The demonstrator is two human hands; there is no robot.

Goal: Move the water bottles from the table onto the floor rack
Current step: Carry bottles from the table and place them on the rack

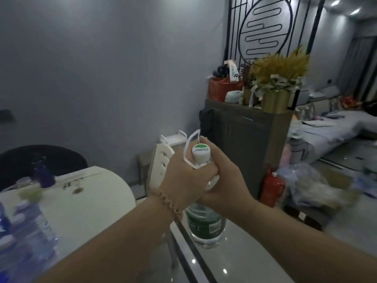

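Clear plastic with a green label, the water bottle is held upright in front of the dark cabinet, low before its left part. The left grip, a beaded bracelet at its wrist, curls its fingers round the neck just under the white cap. The right grip wraps the bottle's shoulder from the other side, touching the left. Left of the cabinet, the white tabletop carries blurred blue bottles. A red canister stands at the cabinet's foot.
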